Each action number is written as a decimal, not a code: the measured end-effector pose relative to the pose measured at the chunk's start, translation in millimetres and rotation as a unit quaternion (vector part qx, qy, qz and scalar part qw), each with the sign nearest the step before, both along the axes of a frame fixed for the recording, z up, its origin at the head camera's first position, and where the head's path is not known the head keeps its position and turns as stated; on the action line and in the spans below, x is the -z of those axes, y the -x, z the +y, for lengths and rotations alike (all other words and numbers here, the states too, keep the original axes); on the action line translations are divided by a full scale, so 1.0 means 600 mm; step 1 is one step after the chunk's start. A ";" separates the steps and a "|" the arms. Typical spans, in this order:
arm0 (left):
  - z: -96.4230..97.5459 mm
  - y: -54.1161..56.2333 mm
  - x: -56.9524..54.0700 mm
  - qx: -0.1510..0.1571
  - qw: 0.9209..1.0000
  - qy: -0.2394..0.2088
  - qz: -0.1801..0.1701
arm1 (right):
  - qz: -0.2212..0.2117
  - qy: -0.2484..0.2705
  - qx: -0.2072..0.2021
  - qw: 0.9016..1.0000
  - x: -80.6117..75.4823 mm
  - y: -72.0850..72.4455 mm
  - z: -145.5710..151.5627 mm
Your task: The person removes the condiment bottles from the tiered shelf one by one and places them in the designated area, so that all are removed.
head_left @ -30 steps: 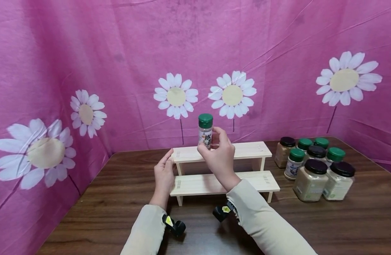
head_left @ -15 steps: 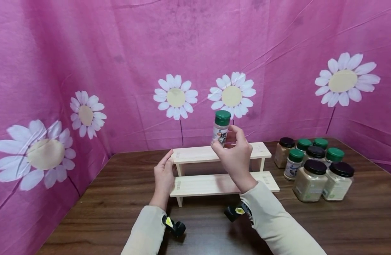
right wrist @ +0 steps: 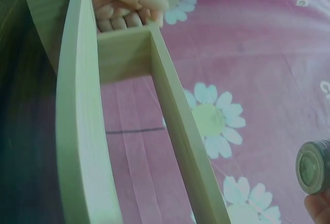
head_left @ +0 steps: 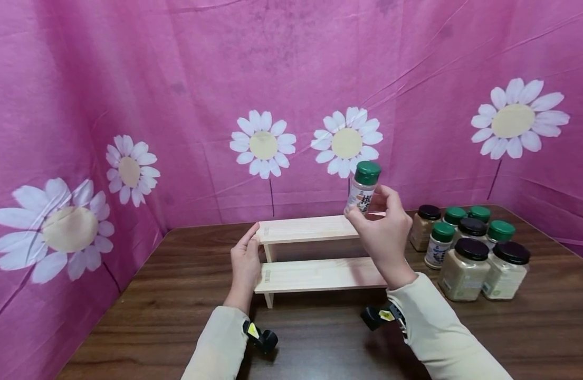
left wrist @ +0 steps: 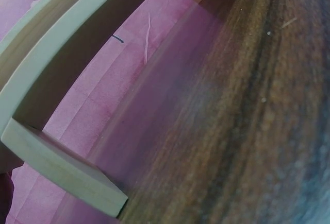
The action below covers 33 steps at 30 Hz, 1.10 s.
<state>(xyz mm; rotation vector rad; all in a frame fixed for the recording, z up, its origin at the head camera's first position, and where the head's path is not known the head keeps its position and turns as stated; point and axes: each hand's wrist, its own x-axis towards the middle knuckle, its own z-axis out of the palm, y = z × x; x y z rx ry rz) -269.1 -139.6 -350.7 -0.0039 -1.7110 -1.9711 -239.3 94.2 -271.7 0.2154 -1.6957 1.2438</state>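
My right hand [head_left: 388, 237] pinches a spice shaker [head_left: 364, 190] with a green cap and a white label. It holds the shaker slightly tilted, around the right part of the upper tier of a two-tier wooden rack [head_left: 305, 229]. In the right wrist view the base of the shaker [right wrist: 311, 168] shows at the right edge, apart from the boards. My left hand [head_left: 245, 264] grips the rack's left end at the upper tier; the right wrist view shows its curled fingers [right wrist: 119, 22] there. Only the rack's boards [left wrist: 67, 175] and the tabletop fill most of the left wrist view.
On the right of the brown wood-grain table [head_left: 319, 348] stand several spice jars, among them a black-lidded square jar [head_left: 464, 272] and a green-capped shaker [head_left: 438, 247]. A pink cloth with daisies [head_left: 196, 105] hangs behind and at the sides.
My right hand has moved right with the shaker, from above the rack's middle toward its right end, rising slightly. The left hand and the rack have stayed in place.
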 end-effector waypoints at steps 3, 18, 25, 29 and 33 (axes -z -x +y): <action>0.000 0.000 0.001 0.000 1.000 0.001 0.005 | -0.009 -0.005 0.020 1.000 -0.002 -0.002 0.016; 0.001 0.000 0.000 0.003 1.000 -0.008 0.012 | -0.041 -0.001 0.071 0.997 -0.004 -0.026 0.092; 0.003 0.000 -0.001 0.008 1.000 -0.016 0.014 | -0.049 0.004 0.104 0.993 -0.004 -0.034 0.127; 0.002 -0.001 -0.002 0.006 1.000 -0.015 0.012 | -0.058 0.010 0.115 0.992 -0.005 -0.040 0.144; 0.002 -0.001 0.000 0.004 1.000 -0.008 0.012 | -0.068 0.016 0.120 0.990 -0.004 -0.046 0.159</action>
